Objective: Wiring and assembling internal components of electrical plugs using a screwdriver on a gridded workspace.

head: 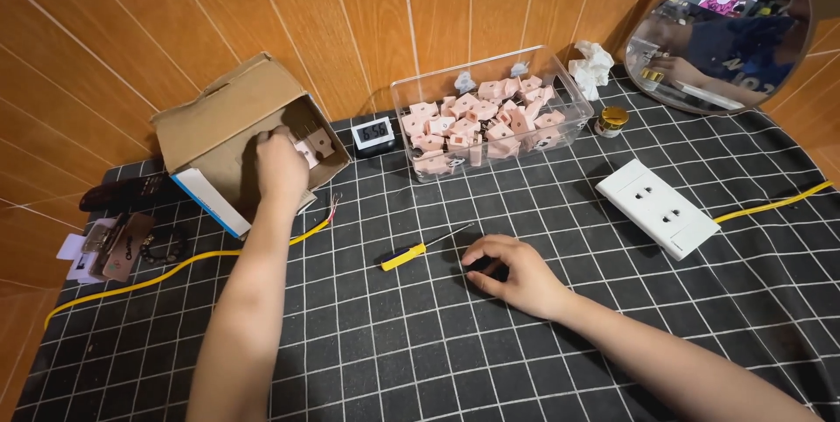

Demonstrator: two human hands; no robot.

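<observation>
Left hand [280, 164] reaching into the mouth of a tipped brown cardboard box [229, 125], fingers curled round small pale card-like pcs [306, 149] just inside the opening; looks like a pinch on one, but exact grip hidden by knuckles. Box lying on its side w/ open end facing the hand, so contents slide within reach w/o lifting.

Right hand [514, 273] resting palm-down on the black cloth w/ white grid [420, 352], fingers closed narrow over a small dark part [486, 266], mostly covered; cannot tell what kind. Hand flat and low, prob. pinning the part so as not to roll.

Just left of right hand, nearly touching fingertips: slim screwdriver w/ yellow handle and thin metal shaft [418, 247], shaft aimed toward the hand, parked for quick pick-up.

Beyond right hand, near the wood-panel wall: clear plastic tub [573, 120] heaped w/ pink moulded plastic pcs [477, 116], open top, easy to grab from. Between tub and box: small white digital clock w/ dark display [374, 133], facing the person.

Right of right hand, apart: white rectangular double wall socket [658, 206] face-up, yellow cable [774, 203] trailing off toward cloth edge. Another yellow wire [175, 266] running under left forearm, bare ends near box. Far left of left hand: metal hinge-like bits and a dark bead bracelet [131, 243], pushed aside. Round mirror [731, 33] leaning at wall, far right.
</observation>
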